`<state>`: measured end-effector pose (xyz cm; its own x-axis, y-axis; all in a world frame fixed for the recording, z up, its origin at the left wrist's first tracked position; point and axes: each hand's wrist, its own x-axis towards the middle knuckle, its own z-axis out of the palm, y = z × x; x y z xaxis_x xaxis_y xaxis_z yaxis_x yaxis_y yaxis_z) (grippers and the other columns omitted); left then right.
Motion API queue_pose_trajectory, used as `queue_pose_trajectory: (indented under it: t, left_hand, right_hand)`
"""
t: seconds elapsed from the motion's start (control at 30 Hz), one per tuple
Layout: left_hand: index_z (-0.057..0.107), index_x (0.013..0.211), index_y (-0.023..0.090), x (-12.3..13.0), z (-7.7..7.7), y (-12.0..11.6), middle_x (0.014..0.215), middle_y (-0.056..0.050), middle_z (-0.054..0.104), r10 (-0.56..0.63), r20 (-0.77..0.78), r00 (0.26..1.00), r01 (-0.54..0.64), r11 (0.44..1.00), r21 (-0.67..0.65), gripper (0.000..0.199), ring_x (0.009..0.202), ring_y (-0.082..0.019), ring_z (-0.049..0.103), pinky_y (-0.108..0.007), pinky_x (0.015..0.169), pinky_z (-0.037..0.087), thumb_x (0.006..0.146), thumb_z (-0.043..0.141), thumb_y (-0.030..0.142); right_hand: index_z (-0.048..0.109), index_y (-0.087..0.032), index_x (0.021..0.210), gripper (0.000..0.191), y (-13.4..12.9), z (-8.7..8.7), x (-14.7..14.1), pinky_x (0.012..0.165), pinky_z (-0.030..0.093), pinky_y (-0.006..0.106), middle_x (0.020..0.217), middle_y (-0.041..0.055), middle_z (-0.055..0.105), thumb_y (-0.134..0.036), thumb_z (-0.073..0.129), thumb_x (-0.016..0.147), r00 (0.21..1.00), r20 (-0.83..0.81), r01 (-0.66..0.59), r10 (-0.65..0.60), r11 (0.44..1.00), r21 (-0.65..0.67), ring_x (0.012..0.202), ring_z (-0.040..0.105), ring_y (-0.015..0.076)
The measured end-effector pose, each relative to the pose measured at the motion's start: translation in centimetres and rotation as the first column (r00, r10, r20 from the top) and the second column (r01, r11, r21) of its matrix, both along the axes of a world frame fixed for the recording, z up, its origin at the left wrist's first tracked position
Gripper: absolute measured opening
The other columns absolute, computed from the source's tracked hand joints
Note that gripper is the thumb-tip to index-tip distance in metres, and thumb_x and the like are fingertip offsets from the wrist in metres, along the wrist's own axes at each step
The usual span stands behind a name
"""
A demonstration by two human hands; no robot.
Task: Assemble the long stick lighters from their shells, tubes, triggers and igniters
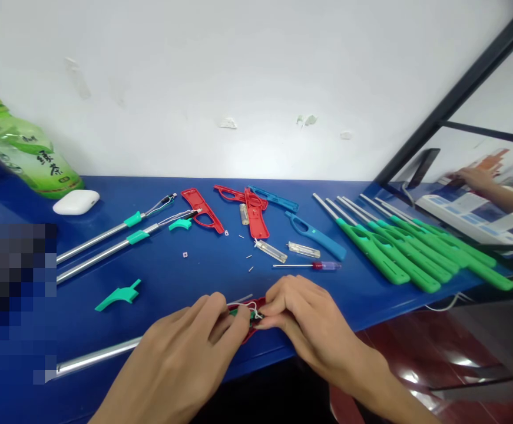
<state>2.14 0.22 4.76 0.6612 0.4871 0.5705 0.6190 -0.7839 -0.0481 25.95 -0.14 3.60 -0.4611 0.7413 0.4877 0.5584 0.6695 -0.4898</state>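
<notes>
At the table's front edge, my left hand is closed around a red lighter handle half, its fingers over the green insert inside. A long metal tube runs out to the left beneath that hand. My right hand pinches a small black piece with a white wire at the handle's right part; the fingertips partly hide it. Beyond my hands lie several clear fuel tanks, red handle halves, blue handle halves and a screwdriver.
Several assembled green lighters lie at the right. Two tube assemblies and a teal insert are at the left. A tea bottle and white case stand near the wall. Another person's hand shows beyond the black frame.
</notes>
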Motion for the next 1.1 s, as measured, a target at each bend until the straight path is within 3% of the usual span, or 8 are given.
queue_pose_trajectory:
  t: [0.23, 0.33, 0.43, 0.53, 0.73, 1.1]
  left_hand:
    - [0.060, 0.109, 0.022, -0.1, 0.0, 0.0, 0.079, 0.002, 0.061, 0.006, 0.002, 1.000, -0.006, 1.000, 0.004, 0.038, 0.057, -0.015, 0.062, -0.029, 0.052, 0.044, 0.114, 0.024, 0.011]
    - [0.060, 0.108, 0.022, -0.2, -0.1, 0.1, 0.079, 0.003, 0.058, 0.007, -0.016, 1.000, -0.007, 1.000, -0.013, 0.036, 0.057, -0.015, 0.058, -0.030, 0.052, 0.042, 0.114, 0.026, 0.012]
    - [0.061, 0.115, 0.021, -0.4, -0.5, 0.1, 0.082, 0.002, 0.056, 0.002, -0.038, 0.999, -0.003, 0.999, -0.034, 0.033, 0.061, -0.015, 0.058, -0.031, 0.055, 0.042, 0.115, 0.028, 0.013]
    - [0.061, 0.118, 0.021, -0.5, -0.8, 0.1, 0.084, 0.002, 0.055, -0.015, -0.047, 0.999, 0.012, 0.997, -0.070, 0.032, 0.063, -0.015, 0.058, -0.031, 0.055, 0.041, 0.113, 0.030, 0.012]
    - [0.062, 0.126, 0.019, -0.7, -0.9, 0.2, 0.085, 0.001, 0.056, -0.002, -0.070, 0.998, 0.001, 1.000, -0.012, 0.038, 0.061, -0.015, 0.055, -0.031, 0.055, 0.040, 0.105, 0.035, 0.002]
    - [0.063, 0.119, 0.021, -0.6, -1.1, 0.3, 0.084, 0.002, 0.053, -0.006, -0.036, 0.999, 0.006, 1.000, -0.011, 0.045, 0.060, -0.015, 0.053, -0.031, 0.056, 0.037, 0.097, 0.034, -0.005]
  right_hand:
    - [0.064, -0.021, 0.098, 0.024, 0.2, 0.2, 0.0, 0.075, 0.052, 0.030, 0.092, 0.0011, 0.075, -0.031, 0.053, 0.116, 1.000, -0.019, -0.023, 0.024, 0.998, 0.061, 0.082, 0.070, 0.0159]
    - [0.071, -0.021, 0.100, 0.017, 0.3, 0.3, 0.1, 0.078, 0.055, 0.027, 0.094, 0.0009, 0.078, -0.024, 0.060, 0.113, 0.993, -0.100, -0.057, 0.061, 0.998, 0.040, 0.085, 0.072, 0.0147]
    - [0.077, -0.022, 0.097, 0.012, 0.3, 0.6, 0.0, 0.079, 0.058, 0.024, 0.093, -0.0001, 0.081, -0.020, 0.070, 0.107, 0.970, -0.231, -0.081, 0.068, 0.996, -0.046, 0.084, 0.075, 0.0134]
    - [0.082, -0.023, 0.090, 0.012, 0.3, 0.9, -0.2, 0.075, 0.060, 0.023, 0.087, -0.0019, 0.083, -0.018, 0.080, 0.100, 0.939, -0.343, -0.064, -0.007, 0.979, -0.195, 0.080, 0.077, 0.0135]
    - [0.085, -0.026, 0.083, 0.012, 0.0, 1.1, -0.3, 0.075, 0.061, 0.024, 0.084, -0.0023, 0.084, -0.018, 0.088, 0.092, 0.903, -0.412, -0.051, -0.120, 0.923, -0.380, 0.078, 0.078, 0.0148]
    - [0.088, -0.026, 0.091, 0.016, 0.1, 0.9, 0.2, 0.075, 0.062, 0.025, 0.088, 0.0001, 0.084, -0.014, 0.080, 0.098, 0.929, -0.371, -0.092, -0.012, 0.961, -0.262, 0.080, 0.077, 0.0144]
